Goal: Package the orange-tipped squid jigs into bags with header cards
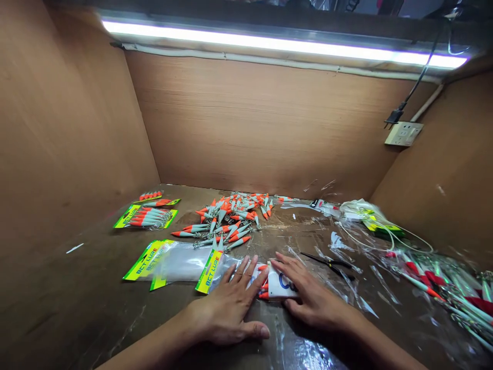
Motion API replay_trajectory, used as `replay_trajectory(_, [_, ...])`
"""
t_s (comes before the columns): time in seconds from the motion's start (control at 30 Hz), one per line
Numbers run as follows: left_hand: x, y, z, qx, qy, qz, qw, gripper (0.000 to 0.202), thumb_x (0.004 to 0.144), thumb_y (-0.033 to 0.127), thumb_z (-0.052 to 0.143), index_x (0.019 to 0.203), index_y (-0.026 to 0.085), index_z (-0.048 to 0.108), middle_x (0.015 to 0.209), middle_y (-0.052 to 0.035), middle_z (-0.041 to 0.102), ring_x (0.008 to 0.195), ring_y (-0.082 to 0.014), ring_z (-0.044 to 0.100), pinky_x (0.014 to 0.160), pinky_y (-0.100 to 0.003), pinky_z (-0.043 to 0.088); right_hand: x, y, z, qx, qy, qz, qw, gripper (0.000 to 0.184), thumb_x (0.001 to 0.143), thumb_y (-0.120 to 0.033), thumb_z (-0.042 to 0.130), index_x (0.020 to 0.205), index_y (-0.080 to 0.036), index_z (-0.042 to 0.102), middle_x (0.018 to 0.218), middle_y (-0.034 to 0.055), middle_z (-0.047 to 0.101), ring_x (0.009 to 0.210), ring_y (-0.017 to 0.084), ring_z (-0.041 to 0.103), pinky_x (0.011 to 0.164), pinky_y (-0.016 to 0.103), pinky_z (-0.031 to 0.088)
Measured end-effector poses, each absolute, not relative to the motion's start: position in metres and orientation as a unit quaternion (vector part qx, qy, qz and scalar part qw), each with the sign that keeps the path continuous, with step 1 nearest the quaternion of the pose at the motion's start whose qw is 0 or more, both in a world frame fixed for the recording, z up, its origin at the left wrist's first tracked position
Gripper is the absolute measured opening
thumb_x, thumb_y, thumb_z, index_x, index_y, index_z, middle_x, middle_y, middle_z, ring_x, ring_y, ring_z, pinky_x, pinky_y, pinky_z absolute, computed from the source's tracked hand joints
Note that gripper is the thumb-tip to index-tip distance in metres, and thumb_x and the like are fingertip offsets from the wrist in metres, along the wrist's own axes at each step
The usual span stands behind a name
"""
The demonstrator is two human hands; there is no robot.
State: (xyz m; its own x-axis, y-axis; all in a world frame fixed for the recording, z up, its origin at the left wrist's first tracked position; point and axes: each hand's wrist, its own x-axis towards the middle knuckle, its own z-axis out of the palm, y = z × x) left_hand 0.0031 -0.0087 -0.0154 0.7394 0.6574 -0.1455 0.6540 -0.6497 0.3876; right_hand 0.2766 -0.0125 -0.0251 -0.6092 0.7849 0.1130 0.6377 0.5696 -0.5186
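My left hand lies flat with fingers spread on a clear bag with a yellow-green header card. My right hand rests with fingers stretched over a small white card or box with blue print, which sits against orange-tipped lures at the bag's end. The two hands almost touch over the lures. Neither hand grips anything that I can see.
A pile of loose grey and orange lures lies behind. Empty header bags sit left, filled packs far left. Black pliers, plastic scraps and more lures are at right. A wall socket is on the right wall.
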Motion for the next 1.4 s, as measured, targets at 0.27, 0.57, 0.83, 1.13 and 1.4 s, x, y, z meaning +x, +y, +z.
replay_trajectory(0.27, [0.007,-0.008,-0.008,0.914,0.321,-0.016,0.245,0.102,0.082,0.080,0.049,0.158,0.034,0.000,0.164,-0.0096,-0.013,0.149,-0.0417,-0.011,0.117,-0.067,0.002,0.284,-0.014,-0.020,-0.421,-0.857,0.233,0.184,0.078,0.082,-0.027,0.067,0.153,-0.024,0.036,0.161,0.0106,0.032,0.148,0.029,0.028,0.121,0.048,0.024])
replay_trajectory(0.57, [0.036,0.038,-0.018,0.915,0.327,0.000,0.236,0.122,0.074,0.080,0.061,0.160,0.020,-0.002,0.165,-0.0160,-0.004,0.151,-0.0390,-0.008,0.119,-0.062,-0.002,0.283,-0.013,-0.028,-0.430,-0.836,0.242,0.238,0.095,0.074,-0.026,0.075,0.157,-0.021,0.027,0.156,0.0121,0.039,0.142,0.030,0.038,0.119,0.046,0.030])
replay_trajectory(0.83, [0.051,0.037,-0.029,0.922,0.279,0.114,0.242,0.117,0.066,0.067,0.078,0.158,0.023,0.021,0.163,-0.0181,0.021,0.151,-0.0427,0.003,0.119,-0.063,-0.001,0.283,-0.009,-0.025,-0.418,-0.819,0.227,0.321,0.109,0.067,-0.027,0.084,0.157,-0.025,0.023,0.154,0.0133,0.040,0.138,0.031,0.043,0.115,0.048,0.035])
replay_trajectory(1.13, [0.063,0.045,0.027,0.859,0.217,0.302,0.352,0.079,0.071,0.027,0.076,0.144,0.022,0.046,0.140,-0.0135,0.056,0.123,-0.0353,0.055,0.106,-0.047,0.042,0.262,-0.003,0.072,-0.422,-0.823,0.150,0.349,0.096,0.082,-0.046,0.075,0.158,-0.028,0.019,0.158,0.0142,0.034,0.140,0.035,0.041,0.113,0.055,0.039])
replay_trajectory(1.4, [0.024,0.055,0.079,0.702,0.209,0.431,0.528,0.071,0.075,0.033,0.080,0.140,0.022,0.054,0.135,-0.0141,0.062,0.124,-0.0338,0.056,0.106,-0.048,0.039,0.276,0.009,0.149,-0.383,-0.744,0.132,0.531,0.067,0.095,-0.049,0.059,0.152,-0.030,0.032,0.147,0.0138,0.048,0.117,0.032,0.061,0.093,0.049,0.056])
